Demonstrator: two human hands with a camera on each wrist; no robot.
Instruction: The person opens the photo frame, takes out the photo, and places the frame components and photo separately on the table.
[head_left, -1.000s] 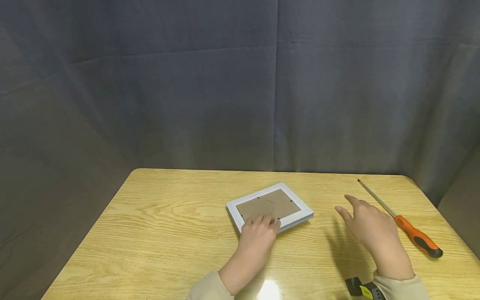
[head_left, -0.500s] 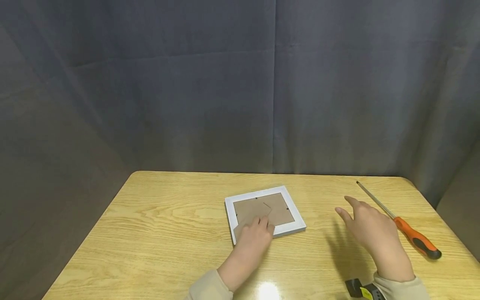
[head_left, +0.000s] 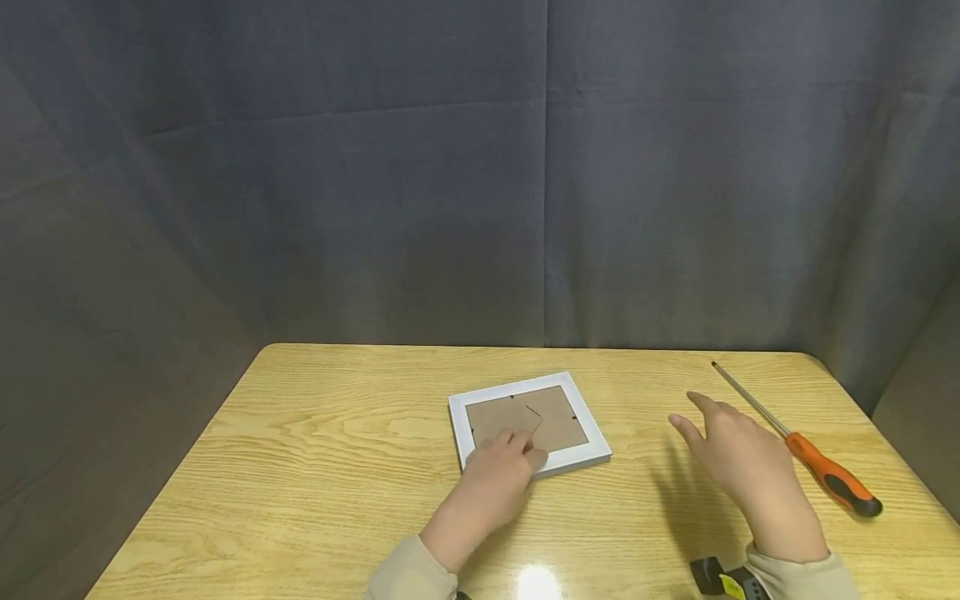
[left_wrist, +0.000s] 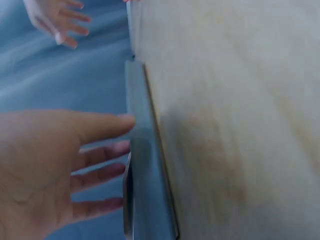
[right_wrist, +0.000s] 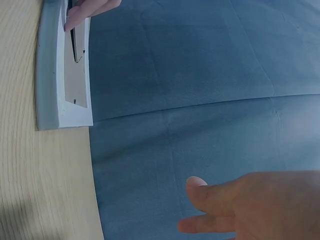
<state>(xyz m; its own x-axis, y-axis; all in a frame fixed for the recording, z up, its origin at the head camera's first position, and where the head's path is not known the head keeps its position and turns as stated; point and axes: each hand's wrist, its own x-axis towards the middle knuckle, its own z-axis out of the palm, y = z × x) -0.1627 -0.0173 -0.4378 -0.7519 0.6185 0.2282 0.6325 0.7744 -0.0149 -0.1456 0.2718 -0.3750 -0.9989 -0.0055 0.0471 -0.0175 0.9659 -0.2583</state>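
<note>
A white picture frame (head_left: 587,456) lies face down, with its brown backboard (head_left: 562,425) facing up and small dark tabs along the edges. My left hand (head_left: 491,479) is over the frame's near left part. In the left wrist view, the thumb touches the frame's edge and the other fingers reach out fairly straight to the thin stand flap (left_wrist: 128,200). A narrow dark gap shows between flap and backboard in the right wrist view. My right hand (head_left: 750,467) hovers above the table, right of the frame, fingers extended and holding nothing.
A screwdriver (head_left: 832,475) with an orange and black handle lies at the right, its shaft pointing to the far edge. The wooden table (head_left: 322,467) ends at a dark curtain (head_left: 405,208) behind and at the sides.
The frame has turned clockwise and shifted slightly nearer under my left hand, then stayed put. My left hand has since slid a little left. The right hand has hardly moved.
</note>
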